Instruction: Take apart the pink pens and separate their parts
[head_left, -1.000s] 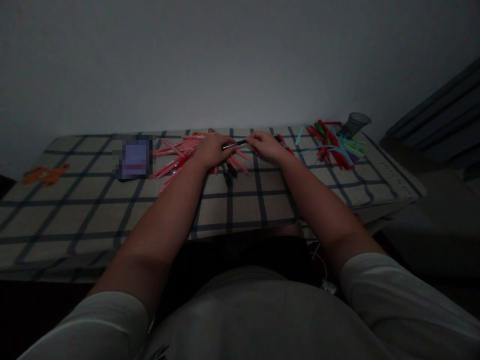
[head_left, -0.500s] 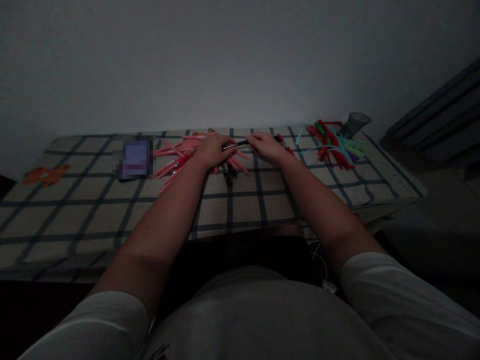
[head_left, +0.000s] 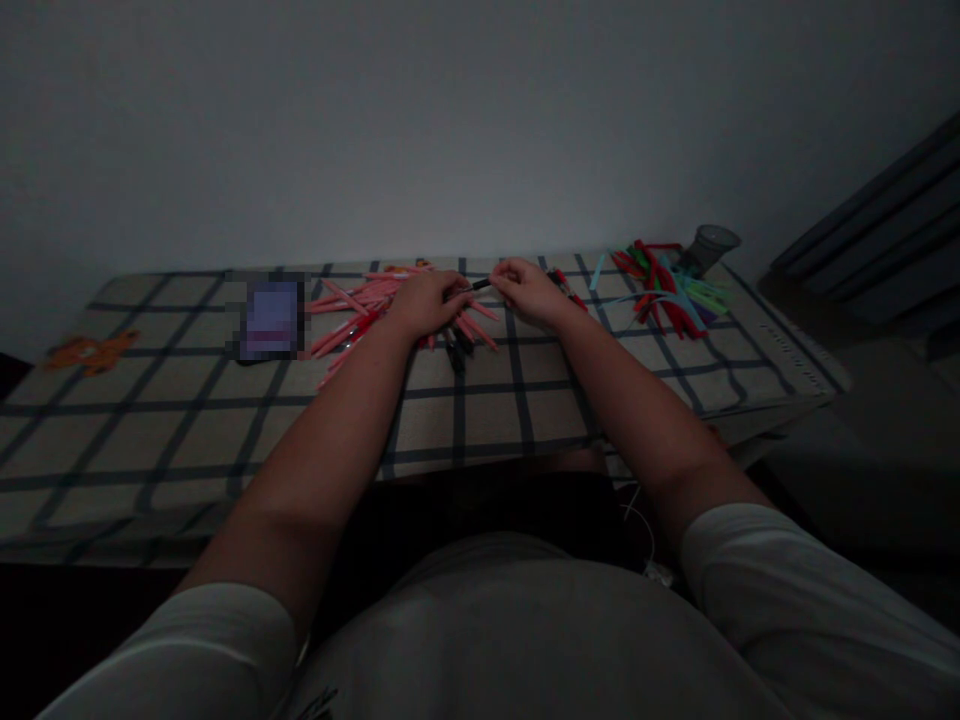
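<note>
A slim black pen (head_left: pixel 481 285) spans the gap between my hands, just above the table. My left hand (head_left: pixel 427 302) is closed around its left end, the fingers covering that part. At the right end, the thumb and fingertips of my right hand (head_left: pixel 527 290) pinch the pen. Many pink pens (head_left: pixel 364 292) lie in a loose pile beside and under my left hand, some with red parts. Below that hand rest several black pens or caps (head_left: pixel 457 355), too dark to tell which. Some red and black pens (head_left: pixel 568 290) lie just beyond my right wrist.
A heap of red, green and blue strips (head_left: pixel 664 290) lies at the right, by a dark translucent cup (head_left: pixel 709 250). A blurred phone-like device (head_left: pixel 271 320) and a flat orange piece (head_left: pixel 91 352) are at the left. A checked cloth (head_left: pixel 491 410) covers the table against the wall.
My left fingers now cover more of the pen, so less of it shows. My right hand's fingers have shifted slightly up and left at its end.
</note>
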